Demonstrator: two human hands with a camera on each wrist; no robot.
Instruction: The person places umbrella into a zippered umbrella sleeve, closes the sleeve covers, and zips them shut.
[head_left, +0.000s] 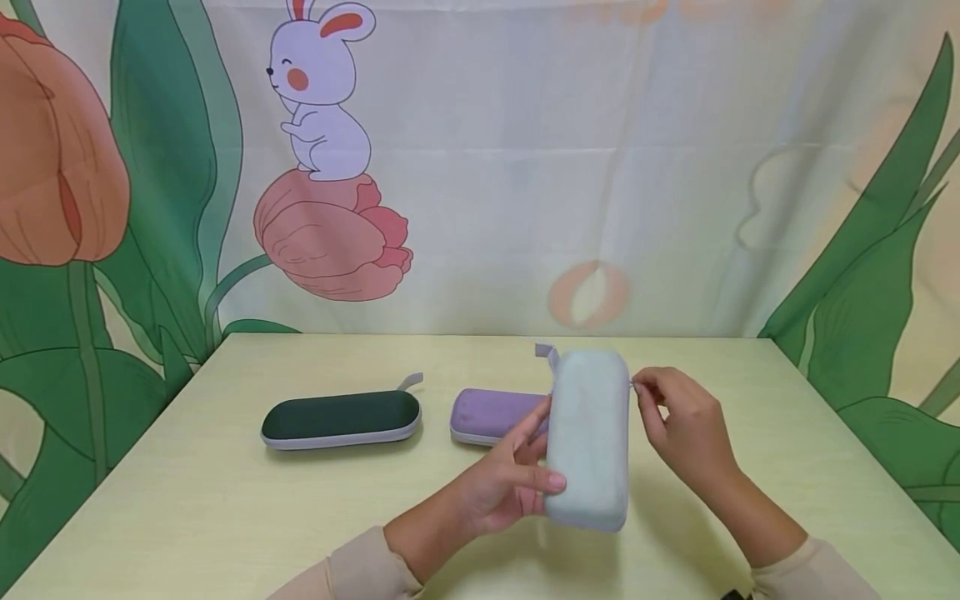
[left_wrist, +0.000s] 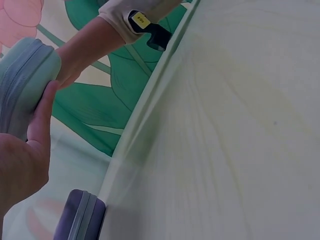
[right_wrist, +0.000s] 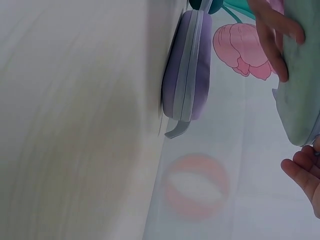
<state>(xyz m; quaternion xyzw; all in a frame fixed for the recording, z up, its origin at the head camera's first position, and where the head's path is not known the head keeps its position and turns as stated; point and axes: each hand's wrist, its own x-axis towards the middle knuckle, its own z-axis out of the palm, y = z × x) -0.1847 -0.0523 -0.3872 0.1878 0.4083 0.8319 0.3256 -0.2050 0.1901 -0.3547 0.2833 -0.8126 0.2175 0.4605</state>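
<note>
My left hand (head_left: 498, 492) grips a pale mint zip case (head_left: 588, 442) from its left side, thumb across the front face and fingers behind. The case is held upright above the table, and its grey zipper band (left_wrist: 20, 82) shows in the left wrist view. At the upper right edge of the case, my right hand (head_left: 686, 425) pinches the small zipper pull, mostly hidden by the fingertips. Behind the mint case lies a purple zip case (head_left: 491, 412), partly covered by it and by my left fingers.
A dark green zip case (head_left: 341, 421) with a grey strap lies on the left of the pale wooden table (head_left: 187, 517). Behind the table hangs a printed cloth (head_left: 480, 208) with a rabbit and tulips. A dark wrist device (left_wrist: 155, 35) sits at the right sleeve.
</note>
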